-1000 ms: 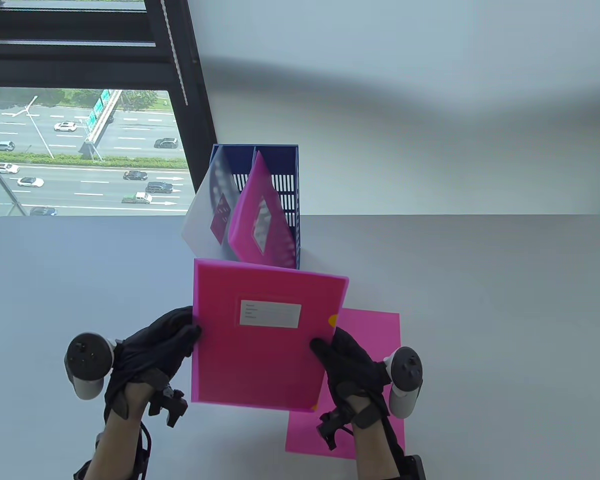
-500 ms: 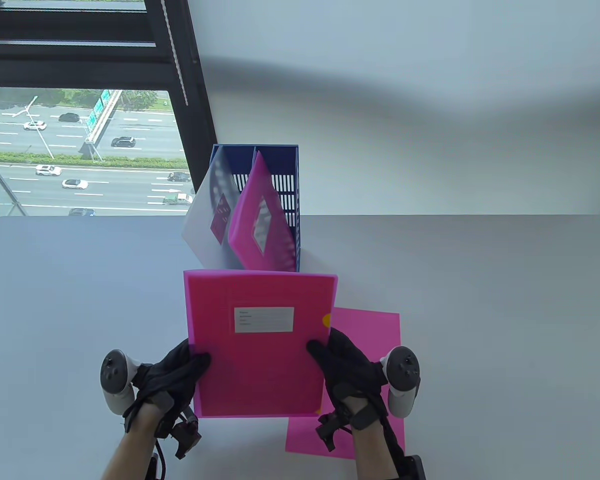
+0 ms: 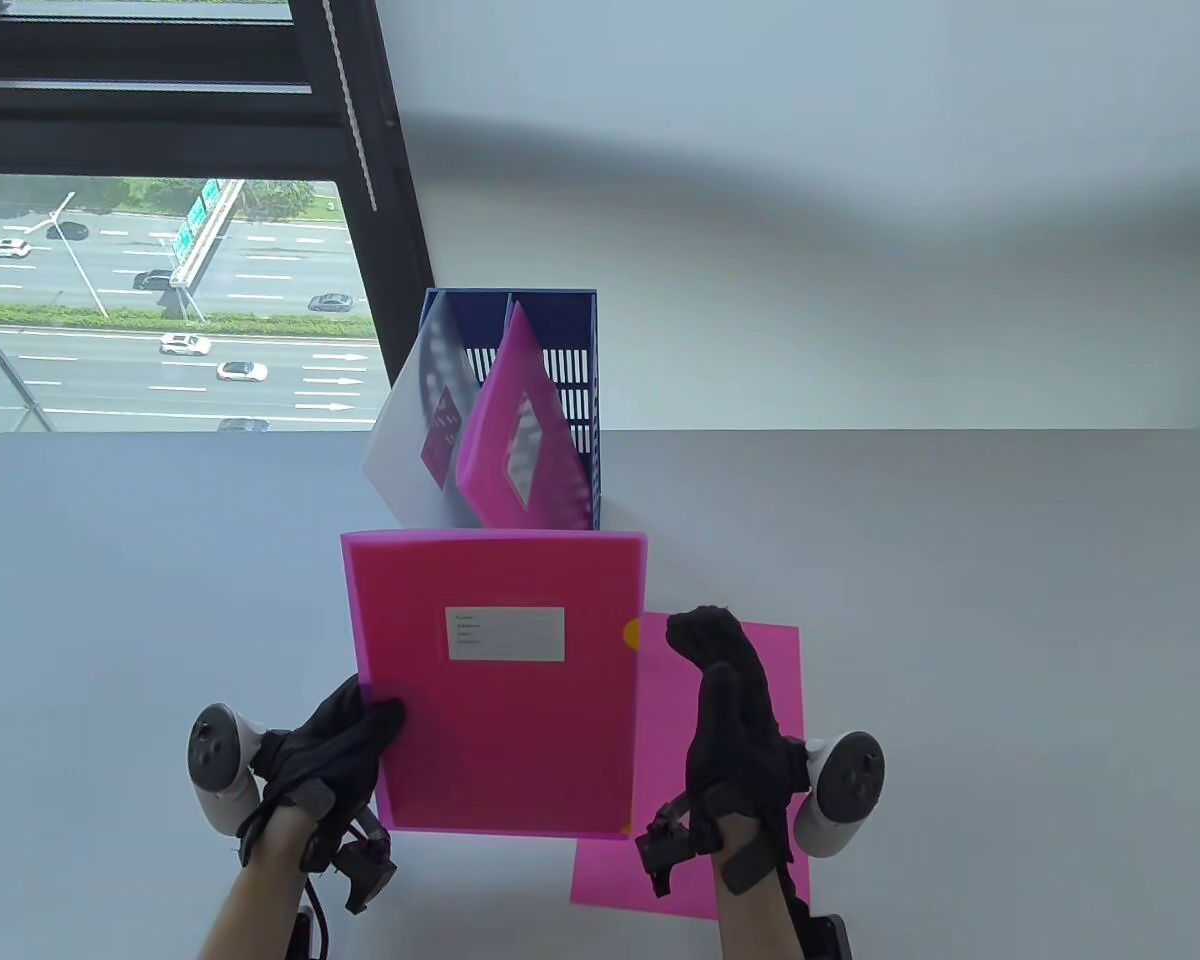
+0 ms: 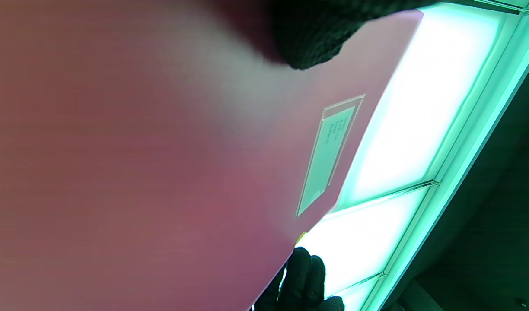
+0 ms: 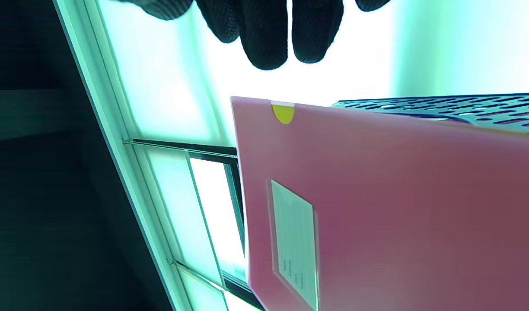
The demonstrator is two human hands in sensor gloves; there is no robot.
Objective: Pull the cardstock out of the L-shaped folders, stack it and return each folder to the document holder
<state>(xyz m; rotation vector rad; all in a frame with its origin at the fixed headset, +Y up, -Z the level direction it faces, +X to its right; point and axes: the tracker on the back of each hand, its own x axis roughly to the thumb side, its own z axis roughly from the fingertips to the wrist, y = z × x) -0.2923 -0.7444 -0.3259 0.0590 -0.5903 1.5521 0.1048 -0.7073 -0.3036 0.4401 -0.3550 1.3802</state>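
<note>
A pink L-shaped folder [image 3: 500,690] with a white label [image 3: 505,633] is held up over the table, close in front of the blue document holder [image 3: 570,340]. My left hand [image 3: 380,715] grips its lower left corner, thumb on the front. My right hand [image 3: 702,632] is off the folder, fingers loosely bent beside the yellow notch [image 3: 632,632] on its right edge. In the right wrist view those fingers [image 5: 286,34] hang just above the notch [image 5: 283,113] without touching it. One pink cardstock sheet [image 3: 760,670] lies flat under my right hand.
The holder stands at the table's back edge by the window. A clear folder [image 3: 405,440] leans out of its left slot and another pink folder [image 3: 515,430] leans from the middle one. Bare grey table [image 3: 960,650] stretches to both sides.
The folder shifted left and squared up. My left hand slid down to its lower left corner. My right hand let go of the right edge and moved up beside the yellow notch.
</note>
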